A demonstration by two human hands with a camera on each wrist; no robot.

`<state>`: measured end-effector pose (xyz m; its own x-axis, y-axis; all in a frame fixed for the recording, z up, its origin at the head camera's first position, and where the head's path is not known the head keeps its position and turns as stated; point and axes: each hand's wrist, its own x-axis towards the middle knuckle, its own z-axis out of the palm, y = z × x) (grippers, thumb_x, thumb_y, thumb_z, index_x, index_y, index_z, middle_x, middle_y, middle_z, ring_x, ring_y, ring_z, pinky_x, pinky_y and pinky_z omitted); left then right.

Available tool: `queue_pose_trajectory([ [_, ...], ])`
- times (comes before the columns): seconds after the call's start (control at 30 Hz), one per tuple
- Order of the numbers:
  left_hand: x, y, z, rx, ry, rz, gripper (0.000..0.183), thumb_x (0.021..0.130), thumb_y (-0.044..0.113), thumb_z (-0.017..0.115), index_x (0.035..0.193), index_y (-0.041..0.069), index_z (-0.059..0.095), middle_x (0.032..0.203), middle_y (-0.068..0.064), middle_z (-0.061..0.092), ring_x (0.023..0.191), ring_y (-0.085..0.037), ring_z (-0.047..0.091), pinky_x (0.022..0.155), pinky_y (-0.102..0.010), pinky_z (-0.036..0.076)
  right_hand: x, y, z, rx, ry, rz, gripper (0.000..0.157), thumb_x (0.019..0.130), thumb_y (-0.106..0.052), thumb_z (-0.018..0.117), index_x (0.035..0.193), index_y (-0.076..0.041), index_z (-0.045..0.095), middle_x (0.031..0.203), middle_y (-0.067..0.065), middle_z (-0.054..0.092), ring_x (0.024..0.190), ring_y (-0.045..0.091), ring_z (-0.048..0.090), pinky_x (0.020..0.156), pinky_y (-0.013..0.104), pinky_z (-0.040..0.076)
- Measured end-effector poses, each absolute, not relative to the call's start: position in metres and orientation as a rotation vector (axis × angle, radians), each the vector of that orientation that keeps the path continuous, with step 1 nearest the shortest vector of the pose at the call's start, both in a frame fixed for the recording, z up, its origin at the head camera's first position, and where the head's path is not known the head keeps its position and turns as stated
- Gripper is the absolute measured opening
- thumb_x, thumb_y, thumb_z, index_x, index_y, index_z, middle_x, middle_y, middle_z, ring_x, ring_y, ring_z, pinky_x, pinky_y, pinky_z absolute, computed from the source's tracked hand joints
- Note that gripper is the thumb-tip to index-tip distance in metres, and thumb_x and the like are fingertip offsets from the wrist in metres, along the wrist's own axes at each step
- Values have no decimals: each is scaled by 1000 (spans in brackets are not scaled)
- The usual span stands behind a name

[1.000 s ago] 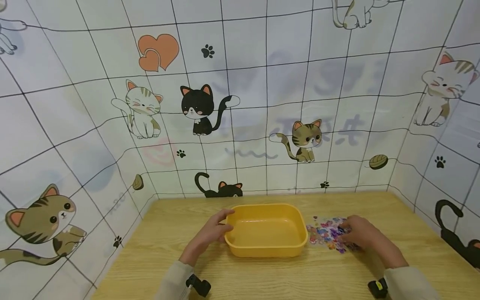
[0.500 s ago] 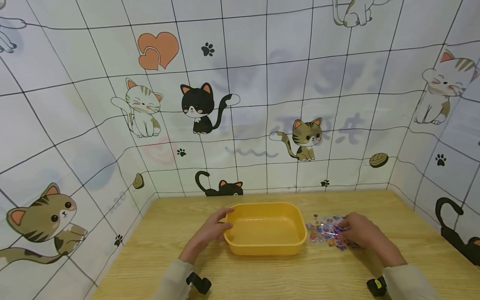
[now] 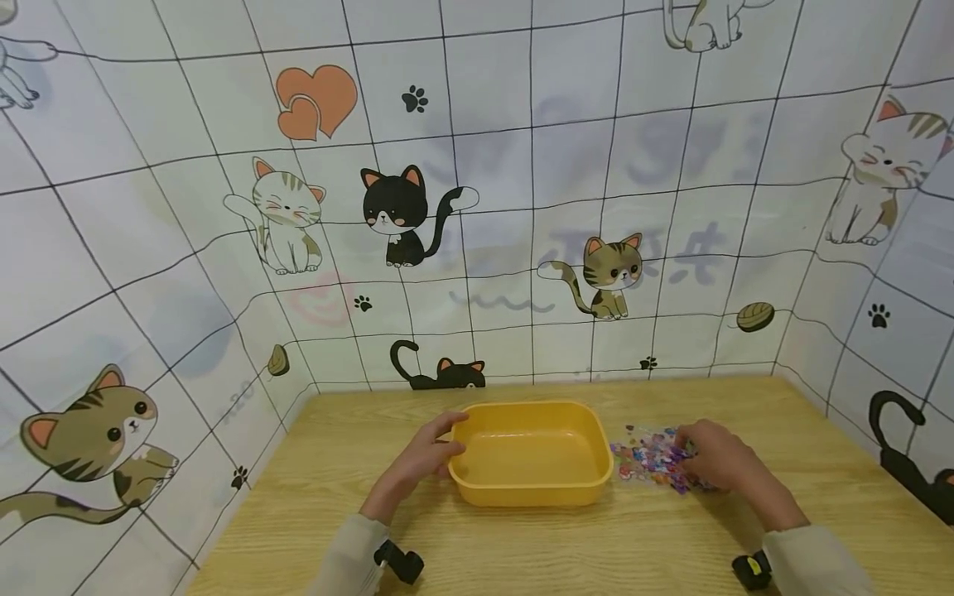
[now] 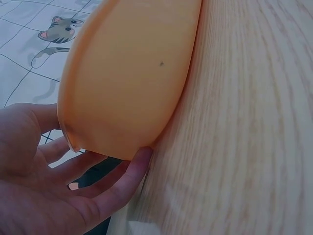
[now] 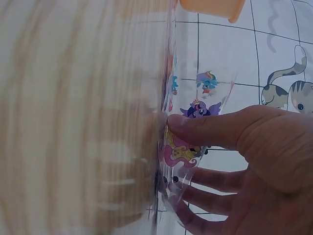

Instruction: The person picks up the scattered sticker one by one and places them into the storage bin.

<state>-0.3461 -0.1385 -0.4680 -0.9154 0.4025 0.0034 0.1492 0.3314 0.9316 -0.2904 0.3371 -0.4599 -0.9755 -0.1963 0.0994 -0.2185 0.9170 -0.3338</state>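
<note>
A yellow plastic basin (image 3: pixel 531 497) stands on the wooden table, its inside bare. My left hand (image 3: pixel 425 454) holds its left end; in the left wrist view, the fingers (image 4: pixel 128 181) reach around the end wall and under its lower edge, while the thumb lies at the rim. Right of the basin lies a clear plastic sheet (image 3: pixel 648 459) printed with colourful pony stickers. My right hand (image 3: pixel 719 455) is at its right edge. In the right wrist view, the thumb (image 5: pixel 210 128) lies on the sheet's face and the other fingers are behind it, pinching the edge.
The wooden table (image 3: pixel 514 555) runs back to a white cloth wall (image 3: pixel 492 207) with a black grid and cartoon cats. Similar cloth stands at the left and right sides. A small black camera (image 3: pixel 399 563) is strapped to each wrist.
My right fingers have shifted slightly at the sticker sheet's edge, and the glare on the sheet has changed. The left hand and the basin stay in place.
</note>
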Motion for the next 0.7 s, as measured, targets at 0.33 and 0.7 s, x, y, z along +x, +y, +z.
queue_pose_trajectory([
  [0.33, -345, -140, -470, 495, 2378, 1613, 53, 102, 14, 61, 153, 13, 48, 160, -21, 41, 124, -34, 62, 65, -32, 58, -286, 337, -466, 179, -2897, 685, 42, 77, -13, 90, 89, -3, 51, 104, 30, 48, 74, 25, 45, 57, 34, 38],
  [0.7, -346, -139, -471, 489, 2371, 1602, 52, 102, 16, 61, 152, 15, 49, 160, -21, 42, 127, -35, 60, 68, -32, 62, -288, 348, -463, 138, -2866, 784, 39, 86, 1, 68, 121, 17, 63, 114, 35, 67, 68, 24, 61, 55, 41, 52],
])
